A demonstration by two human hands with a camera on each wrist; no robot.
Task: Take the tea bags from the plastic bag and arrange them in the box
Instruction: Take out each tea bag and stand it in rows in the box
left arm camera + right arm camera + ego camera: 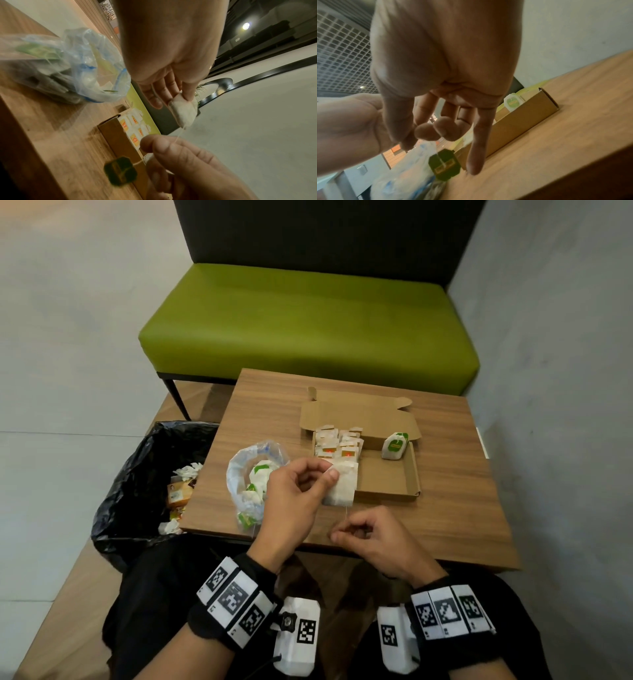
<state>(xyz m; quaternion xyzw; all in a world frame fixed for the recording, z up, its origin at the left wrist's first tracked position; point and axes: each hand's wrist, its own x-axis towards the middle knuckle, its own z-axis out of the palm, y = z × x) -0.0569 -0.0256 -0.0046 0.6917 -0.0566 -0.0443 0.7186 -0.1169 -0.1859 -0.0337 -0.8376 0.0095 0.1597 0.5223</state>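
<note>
My left hand pinches the top of a bare white tea bag just above the near left corner of the open cardboard box. Its string runs down to my right hand, which pinches it near the table's front edge. The green tag dangles below that hand and also shows as the tag in the right wrist view. Several tea bags stand in rows at the box's far left. One wrapped green-labelled tea bag leans at its far right. The plastic bag lies left of the box, holding more tea bags.
A black-lined waste bin with scraps stands off the wooden table's left edge. Behind the table is a green bench, and a grey wall runs along the right. The box lid lies folded back.
</note>
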